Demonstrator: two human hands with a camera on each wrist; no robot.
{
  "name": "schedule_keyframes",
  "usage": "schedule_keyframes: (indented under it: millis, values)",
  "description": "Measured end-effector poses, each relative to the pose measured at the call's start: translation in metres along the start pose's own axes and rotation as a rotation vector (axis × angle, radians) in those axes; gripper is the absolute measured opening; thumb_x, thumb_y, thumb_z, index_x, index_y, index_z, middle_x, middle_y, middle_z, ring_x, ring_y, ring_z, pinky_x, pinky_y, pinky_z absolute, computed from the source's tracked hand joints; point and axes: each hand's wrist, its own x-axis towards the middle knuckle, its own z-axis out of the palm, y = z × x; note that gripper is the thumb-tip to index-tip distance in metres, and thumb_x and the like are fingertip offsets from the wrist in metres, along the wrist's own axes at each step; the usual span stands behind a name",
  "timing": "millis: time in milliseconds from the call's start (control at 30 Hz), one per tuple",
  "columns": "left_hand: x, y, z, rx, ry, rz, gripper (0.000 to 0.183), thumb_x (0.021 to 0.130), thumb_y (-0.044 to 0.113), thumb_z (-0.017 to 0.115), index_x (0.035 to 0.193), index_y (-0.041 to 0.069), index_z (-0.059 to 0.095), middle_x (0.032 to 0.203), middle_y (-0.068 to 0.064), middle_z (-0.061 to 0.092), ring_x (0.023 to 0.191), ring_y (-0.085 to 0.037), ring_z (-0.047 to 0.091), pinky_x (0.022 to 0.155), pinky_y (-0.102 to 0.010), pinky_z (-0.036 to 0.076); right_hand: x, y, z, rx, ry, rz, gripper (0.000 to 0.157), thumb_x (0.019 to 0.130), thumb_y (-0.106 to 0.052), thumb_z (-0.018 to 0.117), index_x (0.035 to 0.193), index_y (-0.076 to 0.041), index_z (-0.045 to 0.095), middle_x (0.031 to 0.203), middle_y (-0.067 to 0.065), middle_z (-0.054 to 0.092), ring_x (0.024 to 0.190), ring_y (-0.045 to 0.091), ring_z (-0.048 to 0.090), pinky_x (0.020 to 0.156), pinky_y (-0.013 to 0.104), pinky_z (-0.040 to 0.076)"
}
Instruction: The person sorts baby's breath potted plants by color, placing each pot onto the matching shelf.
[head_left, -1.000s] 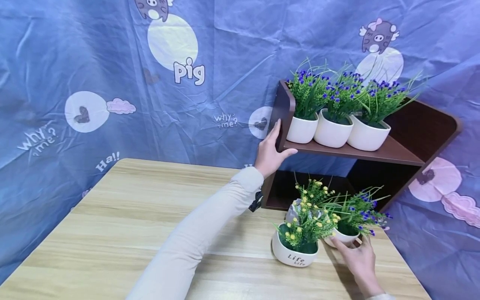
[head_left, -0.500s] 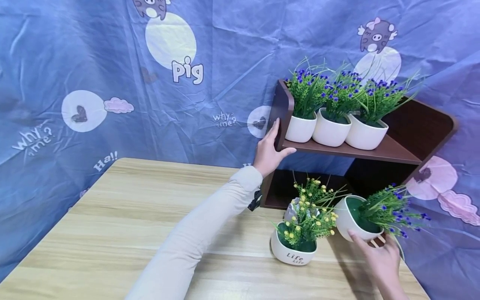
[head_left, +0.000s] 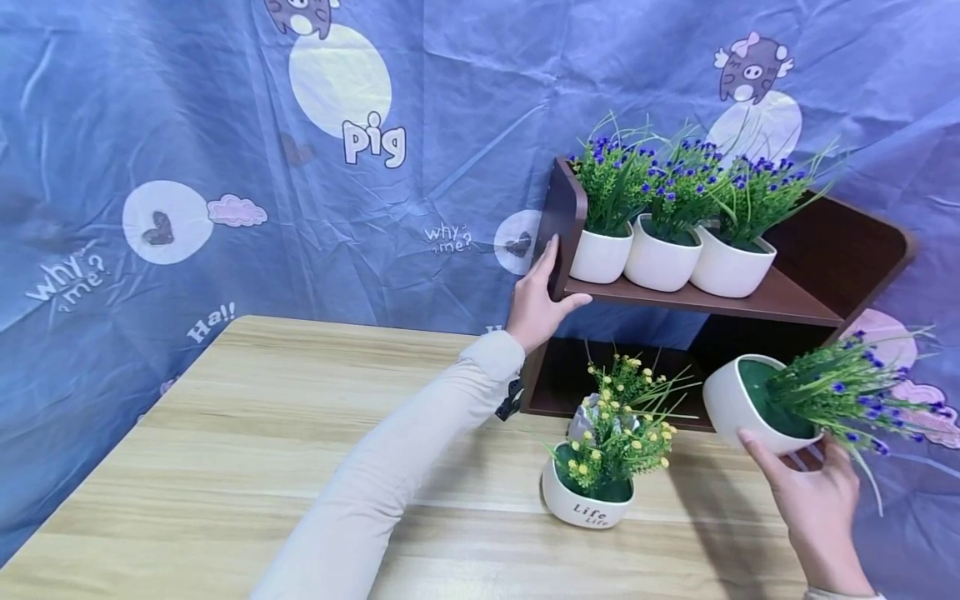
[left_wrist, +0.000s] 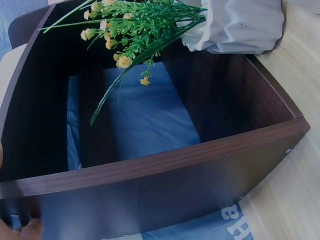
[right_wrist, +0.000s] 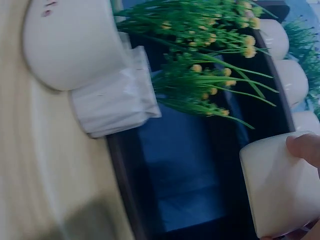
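Note:
My right hand (head_left: 817, 500) grips a potted plant (head_left: 738, 408) with purple flowers by its white pot, held tilted to the right above the table. In the right wrist view a thumb lies on the side of that white pot (right_wrist: 280, 185). My left hand (head_left: 538, 304) rests against the left side panel of a dark brown two-tier shelf (head_left: 750, 304), fingers straight along its outside and thumb out by the upper board's front edge. Fingertips on the panel show at the lower left of the left wrist view.
Three white pots (head_left: 663, 257) with purple flowers stand in a row on the upper tier. On the wooden table (head_left: 300, 433), before the shelf, stand a white "Life" pot (head_left: 587, 500) with yellow flowers and, behind it, a crinkled grey-white pot (left_wrist: 240, 27). A patterned blue cloth (head_left: 450, 100) hangs behind.
My right hand has lifted the purple-flowered plant off the table, moving it up and right and tipping it over to the right. The left hand stays against the shelf.

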Motion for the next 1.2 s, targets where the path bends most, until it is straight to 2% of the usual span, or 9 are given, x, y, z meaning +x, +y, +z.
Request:
schedule_keyframes:
  millis: [100, 200, 433, 667, 767, 900, 1033, 1133, 1200]
  values:
    - [0.001, 0.000, -0.001, 0.002, 0.003, -0.002, 0.091, 0.072, 0.039, 0.070, 0.144, 0.021, 0.016, 0.146, -0.001, 0.023, 0.130, -0.010, 0.025, 0.102, -0.022, 0.027, 0.006, -0.010, -0.002, 0.083, 0.016, -0.009, 0.063, 0.061, 0.002, 0.078, 0.115, -0.014, 0.051, 0.086, -0.010, 0.056, 0.075, -0.003, 0.055, 0.061, 0.004, 0.042]
    - [0.001, 0.001, -0.001, 0.008, 0.003, -0.001, 0.091, 0.072, 0.040, 0.070, 0.144, 0.023, 0.015, 0.146, 0.000, 0.022, 0.130, -0.010, 0.025, 0.102, -0.022, 0.027, 0.012, -0.019, -0.004, 0.114, 0.016, -0.008, 0.065, 0.060, 0.002, 0.079, 0.116, -0.015, 0.051, 0.089, -0.009, 0.056, 0.077, -0.002, 0.056, 0.061, 0.004, 0.043]
    - [0.003, 0.001, -0.001, 0.003, -0.005, 0.010, 0.091, 0.073, 0.040, 0.069, 0.143, 0.024, 0.014, 0.146, 0.000, 0.022, 0.131, -0.010, 0.024, 0.102, -0.021, 0.026, 0.024, -0.040, -0.007, 0.084, 0.028, -0.032, 0.069, 0.061, 0.000, 0.078, 0.121, -0.018, 0.049, 0.098, -0.009, 0.055, 0.087, 0.002, 0.054, 0.064, 0.003, 0.041]
    - [0.003, 0.001, -0.001, 0.005, -0.005, 0.005, 0.091, 0.073, 0.040, 0.069, 0.143, 0.024, 0.014, 0.146, 0.000, 0.022, 0.130, -0.010, 0.025, 0.102, -0.021, 0.027, 0.032, -0.058, -0.006, 0.106, 0.043, -0.120, 0.068, 0.063, 0.002, 0.076, 0.122, -0.017, 0.049, 0.105, -0.007, 0.051, 0.092, 0.003, 0.053, 0.067, 0.003, 0.041]
    - [0.003, 0.002, -0.002, 0.008, -0.007, 0.004, 0.091, 0.073, 0.040, 0.069, 0.143, 0.025, 0.013, 0.146, 0.001, 0.022, 0.130, -0.010, 0.024, 0.102, -0.021, 0.026, 0.037, -0.066, -0.004, 0.078, 0.050, -0.132, 0.069, 0.064, 0.000, 0.076, 0.124, -0.019, 0.047, 0.106, -0.008, 0.048, 0.092, 0.001, 0.051, 0.068, 0.003, 0.040]
    - [0.003, 0.002, -0.002, 0.006, -0.005, 0.001, 0.090, 0.074, 0.040, 0.069, 0.143, 0.026, 0.013, 0.146, 0.000, 0.022, 0.130, -0.009, 0.024, 0.102, -0.021, 0.026, 0.045, -0.076, -0.003, -0.014, 0.072, -0.185, 0.070, 0.068, -0.005, 0.074, 0.128, -0.021, 0.042, 0.111, -0.010, 0.045, 0.099, 0.002, 0.049, 0.079, 0.007, 0.040]
    - [0.002, 0.000, -0.001, 0.012, -0.005, -0.008, 0.091, 0.073, 0.040, 0.069, 0.143, 0.026, 0.013, 0.146, 0.000, 0.022, 0.130, -0.009, 0.024, 0.103, -0.021, 0.026, 0.056, -0.086, -0.003, 0.008, 0.101, -0.220, 0.072, 0.068, -0.004, 0.074, 0.129, -0.023, 0.040, 0.116, -0.008, 0.043, 0.105, 0.004, 0.048, 0.088, 0.013, 0.040]
    - [0.001, 0.000, 0.000, 0.013, -0.007, -0.011, 0.091, 0.073, 0.040, 0.069, 0.143, 0.027, 0.012, 0.146, 0.000, 0.022, 0.130, -0.010, 0.024, 0.102, -0.021, 0.026, 0.064, -0.093, -0.004, -0.001, 0.117, -0.211, 0.074, 0.069, -0.008, 0.074, 0.131, -0.026, 0.037, 0.121, -0.009, 0.041, 0.108, 0.003, 0.044, 0.091, 0.016, 0.038]
    - [0.000, 0.000, 0.000, 0.013, -0.009, -0.012, 0.091, 0.073, 0.040, 0.069, 0.143, 0.027, 0.012, 0.146, 0.000, 0.022, 0.130, -0.010, 0.024, 0.102, -0.021, 0.026, 0.069, -0.098, -0.005, -0.023, 0.115, -0.191, 0.075, 0.071, -0.011, 0.073, 0.132, -0.029, 0.033, 0.123, -0.010, 0.038, 0.111, 0.003, 0.042, 0.087, 0.015, 0.041]
